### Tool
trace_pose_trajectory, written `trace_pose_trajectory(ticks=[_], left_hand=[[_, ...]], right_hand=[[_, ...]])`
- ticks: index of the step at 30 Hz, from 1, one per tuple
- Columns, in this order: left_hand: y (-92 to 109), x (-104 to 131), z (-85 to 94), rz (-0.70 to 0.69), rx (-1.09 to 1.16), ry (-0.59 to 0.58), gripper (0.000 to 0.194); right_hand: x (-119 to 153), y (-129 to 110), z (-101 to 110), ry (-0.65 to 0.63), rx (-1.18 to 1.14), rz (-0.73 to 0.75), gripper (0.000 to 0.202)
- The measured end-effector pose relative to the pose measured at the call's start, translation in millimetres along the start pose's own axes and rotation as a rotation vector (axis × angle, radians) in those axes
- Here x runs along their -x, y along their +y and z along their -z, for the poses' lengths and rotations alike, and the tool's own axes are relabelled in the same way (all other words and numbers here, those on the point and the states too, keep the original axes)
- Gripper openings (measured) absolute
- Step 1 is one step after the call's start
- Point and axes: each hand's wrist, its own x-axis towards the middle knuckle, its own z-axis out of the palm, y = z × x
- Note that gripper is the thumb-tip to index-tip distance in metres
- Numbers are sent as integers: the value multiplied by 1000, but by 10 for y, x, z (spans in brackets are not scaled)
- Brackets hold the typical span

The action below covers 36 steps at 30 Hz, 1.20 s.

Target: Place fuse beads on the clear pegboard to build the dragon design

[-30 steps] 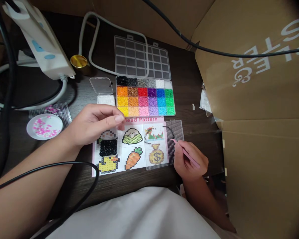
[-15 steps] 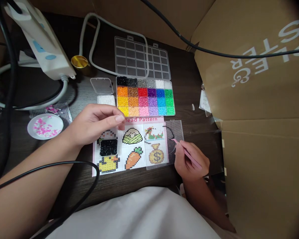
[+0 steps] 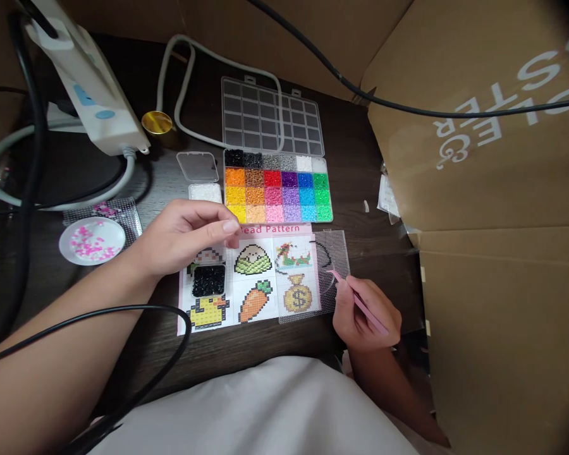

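Dark wood forms the table (image 3: pixel 351 180), with brown cardboard (image 3: pixel 493 284) standing along its far side and at 3 o'clock; the clock is centred on the pattern sheet (image 3: pixel 256 256). Nearest, at 6 o'clock, white cloth (image 3: pixel 265 411) covers the person's lap. At 8 o'clock a black cable (image 3: pixel 188 328) loops in front of the left forearm.

At 4 o'clock, the right hand (image 3: pixel 367 316) is clamped on pink tweezers (image 3: pixel 360 303), whose tips point towards 10 o'clock at the pegboard (image 3: pixel 340 246). Whether they grip a bead is too small to tell. This clear board overlaps the sheet's 3 o'clock side, and a curved row of black beads (image 3: pixel 327 251) lies on it, just beyond the tips.

On the sheet at 9 o'clock is an open box of black beads (image 3: pixel 208 280). Just beyond it, at 10 o'clock, the left hand (image 3: pixel 184 237) hangs with bent fingers, thumb close beside the forefinger; I cannot tell whether they touch. Near 9 o'clock, beyond that forearm, sits a dish (image 3: pixel 92 241) of pink and white beads.

Farther, at 11 o'clock, is a white-bead box (image 3: pixel 205 192). At 12 o'clock lies the bead tray (image 3: pixel 278 189), sorted by colour, its clear lid (image 3: pixel 272 117) open beyond. A gold tin (image 3: pixel 157 123) stands at 11 o'clock.
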Motion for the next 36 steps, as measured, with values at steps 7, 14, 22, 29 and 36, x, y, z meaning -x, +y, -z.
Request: trace_pose_trajectory(ticks=[7, 14, 22, 29, 36], left_hand=[[2, 3, -22, -9, 10, 3, 25], [-19, 5, -13, -22, 8, -2, 26], [-10, 7, -7, -29, 9, -1, 26], [16, 2, -15, -5, -6, 1, 27], [48, -3, -12, 9, -80, 8, 32]], right_hand=[[26, 0, -7, -33, -80, 16, 30], [11, -30, 33, -117, -263, -66, 40], [70, -105, 132, -256, -512, -550, 32], [50, -138, 152, -264, -372, -328, 40], [98, -188, 88, -244, -256, -118, 40]])
